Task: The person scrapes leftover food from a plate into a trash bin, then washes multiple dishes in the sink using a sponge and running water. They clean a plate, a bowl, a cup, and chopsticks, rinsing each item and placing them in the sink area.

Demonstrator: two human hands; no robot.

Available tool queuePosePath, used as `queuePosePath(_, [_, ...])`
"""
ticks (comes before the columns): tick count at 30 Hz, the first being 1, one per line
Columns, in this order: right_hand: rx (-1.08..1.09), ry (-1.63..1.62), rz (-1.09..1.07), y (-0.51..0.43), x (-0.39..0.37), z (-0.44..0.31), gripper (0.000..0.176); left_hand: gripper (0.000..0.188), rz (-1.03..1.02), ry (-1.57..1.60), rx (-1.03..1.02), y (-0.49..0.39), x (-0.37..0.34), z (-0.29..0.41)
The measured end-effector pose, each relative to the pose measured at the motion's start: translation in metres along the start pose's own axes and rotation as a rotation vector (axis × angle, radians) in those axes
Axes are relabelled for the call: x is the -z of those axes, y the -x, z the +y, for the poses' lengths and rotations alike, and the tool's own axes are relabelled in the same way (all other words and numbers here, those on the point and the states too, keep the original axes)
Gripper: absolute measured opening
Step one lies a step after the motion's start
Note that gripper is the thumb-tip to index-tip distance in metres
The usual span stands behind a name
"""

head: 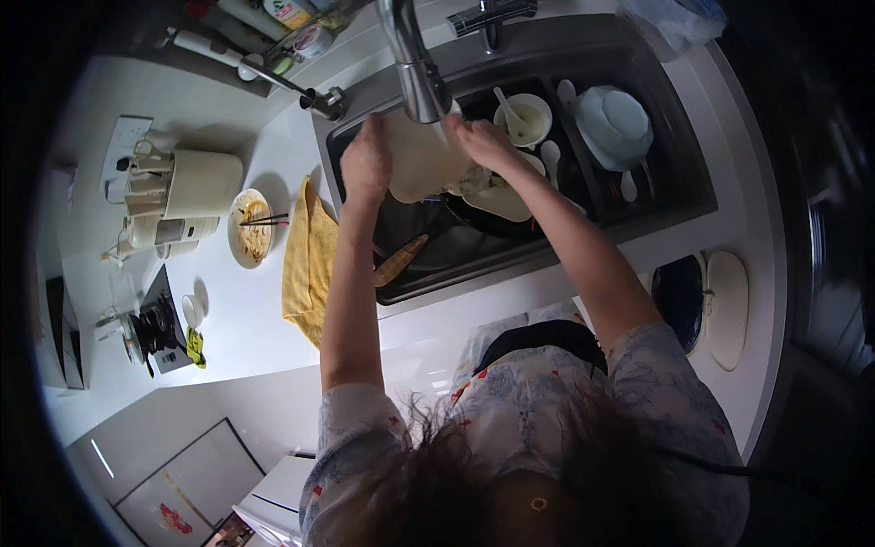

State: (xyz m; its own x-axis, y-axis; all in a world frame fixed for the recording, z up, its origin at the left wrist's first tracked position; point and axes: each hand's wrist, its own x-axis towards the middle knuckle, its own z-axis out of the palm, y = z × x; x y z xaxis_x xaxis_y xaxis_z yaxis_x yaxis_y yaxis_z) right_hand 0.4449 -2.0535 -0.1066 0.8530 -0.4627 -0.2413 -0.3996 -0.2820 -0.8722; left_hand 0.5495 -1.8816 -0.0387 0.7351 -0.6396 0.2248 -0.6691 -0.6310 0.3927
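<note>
A pale dish with a wavy edge, seemingly a plate (424, 161), is tilted over the sink (437, 263) below the metal faucet (420, 85). My left hand (367, 163) grips its left side. At its upper right edge is my right hand (484, 142), with fingers on the rim and partly blurred. Water appears to run off the plate's lower right corner. Beneath my right forearm, another pale dish (502, 202) lies over a dark pan, partly hidden. Just right of my right hand sits a white bowl (536, 113) with a white spoon in it.
The right basin holds stacked pale bowls (615, 126) and spoons. A brown, elongated object (402, 260) lies in the sink's near left part. On the left counter are a yellow cloth (311, 263), a soiled bowl (251, 232) with chopsticks and a knife block (204, 183). An open-lidded bin (678, 301) stands right.
</note>
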Motion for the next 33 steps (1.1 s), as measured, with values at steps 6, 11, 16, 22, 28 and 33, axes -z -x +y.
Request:
queuePosePath(6, [-0.395, -1.241, -0.344, 0.009, 0.040, -0.024, 0.055, 0.032, 0.197, 0.021, -0.401, 0.038, 0.000, 0.043])
queuePosePath(11, [-0.326, -1.316, -0.126, 0.032, 0.112, 0.030, 0.039, 0.045, -0.060, 0.128, -0.624, 0.043, -0.036, 0.080])
queuePosePath(16, [-0.119, -0.980, 0.454, 0.025, 0.198, 0.110, 0.034, 0.044, -0.198, 0.078, -0.349, 0.043, -0.080, 0.085])
queuePosePath(22, [-0.247, -1.024, 0.792, -0.022, 0.251, 0.193, 0.044, 0.034, -0.512, -0.481, -0.213, 0.044, -0.114, 0.047])
queuePosePath(28, [0.064, -0.047, 0.864, 0.026, 0.202, 0.160, 0.027, 0.028, -0.470, -0.194, 0.041, 0.031, -0.110, 0.046])
queuePosePath(33, [-0.251, -1.013, -0.149, 0.046, 0.048, 0.083, 0.042, 0.027, -0.116, 0.196, -0.156, 0.036, -0.092, 0.085])
